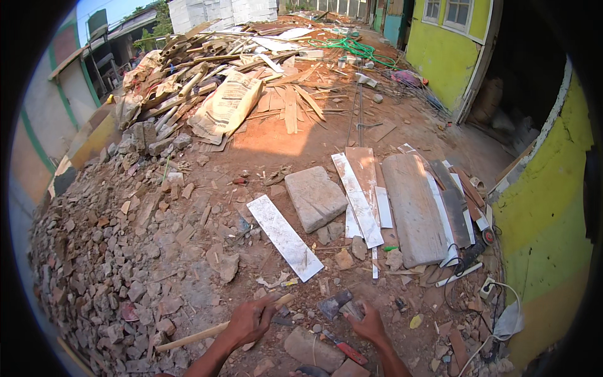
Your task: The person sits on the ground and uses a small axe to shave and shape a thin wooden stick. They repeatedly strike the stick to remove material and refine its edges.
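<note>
My left hand [251, 322] is closed around a pale wooden handle [191, 338] that slants from lower left up to the right. The handle's far end shows just past my fingers. To the right, my right hand [369, 325] grips a small grey block [353, 310] between thumb and fingers. Against that block, on its left, lies a dark, blocky piece like a hammer head [333, 304]; whether the two are joined I cannot tell. A red-handled tool [349, 350] rests on the ground between my forearms, beside a flat stone [313, 349].
Broken rubble [113, 264] covers the left side. Ahead lie a white board [286, 237], a concrete slab [315, 198] and a long weathered plank [414, 210]. A power tool [477, 248], cords and a socket block [487, 289] sit by the yellow-green wall [546, 232]. Scrap wood [207, 75] is heaped behind.
</note>
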The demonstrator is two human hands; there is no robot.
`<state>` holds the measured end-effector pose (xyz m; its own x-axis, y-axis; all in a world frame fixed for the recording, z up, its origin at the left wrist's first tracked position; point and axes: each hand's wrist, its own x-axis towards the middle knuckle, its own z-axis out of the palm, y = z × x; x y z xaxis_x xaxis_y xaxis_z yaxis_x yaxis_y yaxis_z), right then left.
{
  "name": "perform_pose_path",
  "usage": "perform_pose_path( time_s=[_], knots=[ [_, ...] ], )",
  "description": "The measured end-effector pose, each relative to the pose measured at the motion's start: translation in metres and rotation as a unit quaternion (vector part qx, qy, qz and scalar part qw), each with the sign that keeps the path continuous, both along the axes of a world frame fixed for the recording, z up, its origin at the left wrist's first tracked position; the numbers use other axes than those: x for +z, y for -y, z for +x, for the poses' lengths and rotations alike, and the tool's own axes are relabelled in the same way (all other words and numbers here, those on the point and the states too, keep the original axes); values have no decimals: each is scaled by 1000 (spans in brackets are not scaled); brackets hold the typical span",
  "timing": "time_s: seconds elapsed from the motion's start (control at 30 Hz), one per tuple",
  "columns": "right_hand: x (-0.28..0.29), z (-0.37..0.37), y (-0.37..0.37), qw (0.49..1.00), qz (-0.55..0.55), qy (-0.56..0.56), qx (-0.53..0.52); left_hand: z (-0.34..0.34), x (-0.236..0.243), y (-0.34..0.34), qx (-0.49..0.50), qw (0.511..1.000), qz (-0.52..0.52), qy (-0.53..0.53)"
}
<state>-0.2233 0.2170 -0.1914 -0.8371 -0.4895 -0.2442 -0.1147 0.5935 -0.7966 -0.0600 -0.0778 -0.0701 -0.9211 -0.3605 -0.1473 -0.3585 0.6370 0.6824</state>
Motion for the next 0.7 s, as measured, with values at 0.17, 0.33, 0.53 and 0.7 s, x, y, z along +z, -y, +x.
perform_pose_path(
  time_s=[0.17, 0.33, 0.53, 0.7],
  knots=[
    [86, -6, 29, 989, -132, -30, 58, -1, 54, -10, 26, 999, 30, 10],
    [103, -9, 53, 959, -244, -111, 96, 3, 78, -7, -73, 994, -45, -62],
    [74, 5, 43, 942, -266, -148, 137, 21, 92, -19, -137, 978, -155, 14],
    [69, 17, 42, 931, -288, -184, 131, 35, 93, -31, -113, 984, -135, 35]
  ],
)
